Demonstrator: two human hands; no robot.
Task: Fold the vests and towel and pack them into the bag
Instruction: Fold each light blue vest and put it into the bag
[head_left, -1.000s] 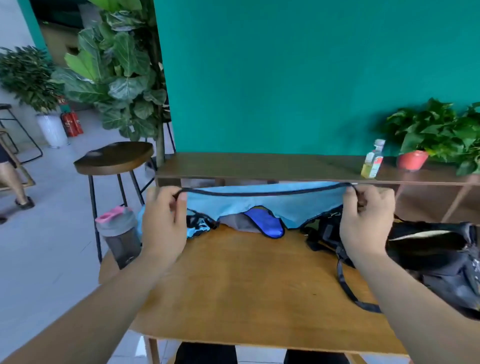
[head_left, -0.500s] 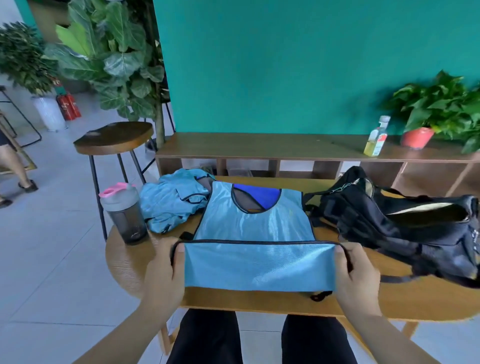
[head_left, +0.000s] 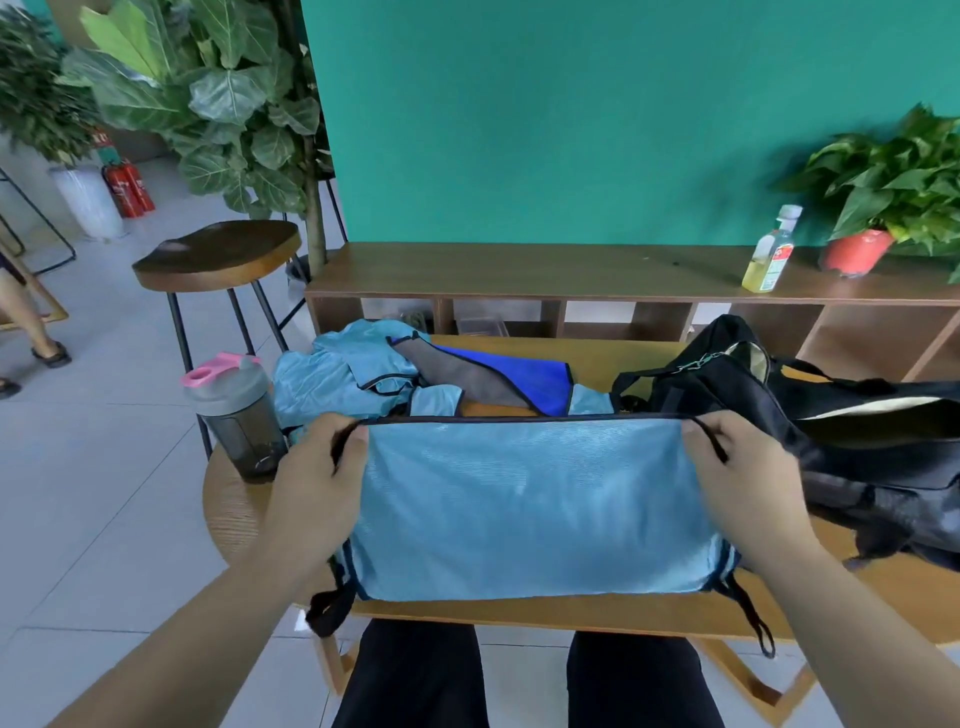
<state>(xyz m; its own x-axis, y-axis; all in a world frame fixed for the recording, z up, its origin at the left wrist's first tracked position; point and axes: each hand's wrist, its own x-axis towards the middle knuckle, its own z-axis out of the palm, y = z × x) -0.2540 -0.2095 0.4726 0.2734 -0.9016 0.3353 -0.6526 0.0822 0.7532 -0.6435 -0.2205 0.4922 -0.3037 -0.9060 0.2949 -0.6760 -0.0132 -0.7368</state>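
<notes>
A light blue mesh vest with black trim lies doubled over on the round wooden table. My left hand pinches its folded upper left corner and my right hand pinches the upper right corner. Behind it lies a blue and grey towel, and a crumpled light blue vest sits at the back left. The open black bag rests on the table's right side, beside my right hand.
A grey shaker bottle with a pink lid stands at the table's left edge. A wooden stool is behind it. A low shelf carries a small bottle and a potted plant. A person's legs show far left.
The vest was held up in the air, then laid on the table. Both hands have carried its lower hem away from me up over the top part, doubling it.
</notes>
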